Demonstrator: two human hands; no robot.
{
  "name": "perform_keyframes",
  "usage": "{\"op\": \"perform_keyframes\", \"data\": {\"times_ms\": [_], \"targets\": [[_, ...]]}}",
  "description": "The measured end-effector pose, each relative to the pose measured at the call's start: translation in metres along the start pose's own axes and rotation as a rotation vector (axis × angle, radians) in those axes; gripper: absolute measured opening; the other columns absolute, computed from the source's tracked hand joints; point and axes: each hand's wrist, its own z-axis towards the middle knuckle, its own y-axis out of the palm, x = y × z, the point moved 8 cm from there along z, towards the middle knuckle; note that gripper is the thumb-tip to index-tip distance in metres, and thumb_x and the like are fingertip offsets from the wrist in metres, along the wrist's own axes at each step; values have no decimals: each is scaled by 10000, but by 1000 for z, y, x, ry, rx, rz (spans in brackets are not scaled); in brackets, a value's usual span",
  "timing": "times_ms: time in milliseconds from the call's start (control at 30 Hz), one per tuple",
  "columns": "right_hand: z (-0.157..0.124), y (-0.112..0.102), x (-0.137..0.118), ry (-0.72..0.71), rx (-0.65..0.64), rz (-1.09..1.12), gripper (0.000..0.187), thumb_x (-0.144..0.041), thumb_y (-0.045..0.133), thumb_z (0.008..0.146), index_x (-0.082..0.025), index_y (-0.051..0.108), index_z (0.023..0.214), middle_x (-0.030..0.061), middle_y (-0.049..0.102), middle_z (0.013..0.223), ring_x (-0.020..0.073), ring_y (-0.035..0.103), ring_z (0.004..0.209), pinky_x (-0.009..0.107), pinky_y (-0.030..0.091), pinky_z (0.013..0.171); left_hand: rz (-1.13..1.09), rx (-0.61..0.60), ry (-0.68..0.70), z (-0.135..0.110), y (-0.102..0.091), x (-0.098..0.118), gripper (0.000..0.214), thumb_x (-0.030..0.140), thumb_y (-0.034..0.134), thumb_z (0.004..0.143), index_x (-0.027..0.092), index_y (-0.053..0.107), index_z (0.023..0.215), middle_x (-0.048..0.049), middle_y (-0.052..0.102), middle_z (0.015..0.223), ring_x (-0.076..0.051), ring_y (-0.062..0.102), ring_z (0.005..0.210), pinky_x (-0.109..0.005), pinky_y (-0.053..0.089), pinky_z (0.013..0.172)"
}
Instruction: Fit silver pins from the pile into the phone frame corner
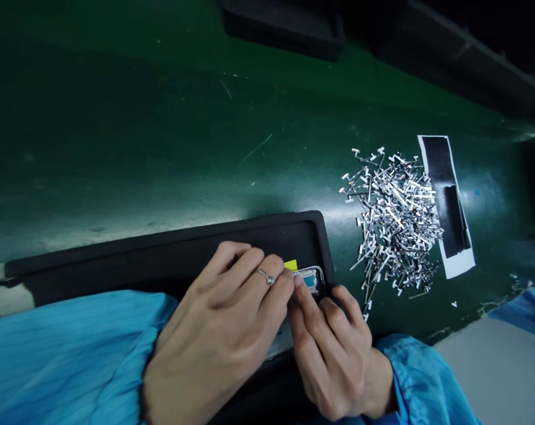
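Note:
In the head view, a phone frame with a silvery rim and a blue patch lies in a black tray, mostly covered by my hands. My left hand, with a ring on one finger, bends over the frame, its fingers curled and pressed together at the frame's upper part. A yellow tab sticks out beside those fingertips. From the right, my right hand meets the left at the same spot, index fingertip and thumb against the frame. Whatever is pinched between the fingertips is hidden.
Right of the tray, a heap of small flex cables with white ends lies on the green table. Beside it is a white-edged sheet with a black surface. Dark trays stand at the back. Blue fabric shows at the right edge.

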Motion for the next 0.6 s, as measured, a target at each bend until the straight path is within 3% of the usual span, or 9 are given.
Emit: {"op": "perform_keyframes", "data": {"times_ms": [267, 433, 600], "targets": [[3, 0, -2, -17, -28, -4, 317, -98, 320, 752, 1, 571, 916, 230, 560, 1038, 233, 562, 733, 411, 432, 738, 126, -36, 62, 5, -2, 5, 390, 7, 215, 808, 79, 573, 672, -85, 556, 605, -185, 496, 536, -319, 396, 493], [2, -2, 2, 15, 29, 36, 289, -82, 318, 767, -24, 582, 871, 213, 571, 1031, 214, 565, 733, 399, 434, 747, 95, -14, 43, 2, -4, 1, 347, 38, 229, 829, 55, 575, 806, -73, 566, 645, -194, 517, 591, -357, 412, 596], [3, -6, 5, 35, 41, 79, 239, -68, 347, 779, -46, 582, 818, 196, 596, 987, 214, 568, 760, 390, 424, 769, 21, -18, 32, -1, 0, -3, 335, 46, 265, 826, 115, 572, 711, -29, 537, 618, -155, 487, 559, -352, 382, 626]]}}
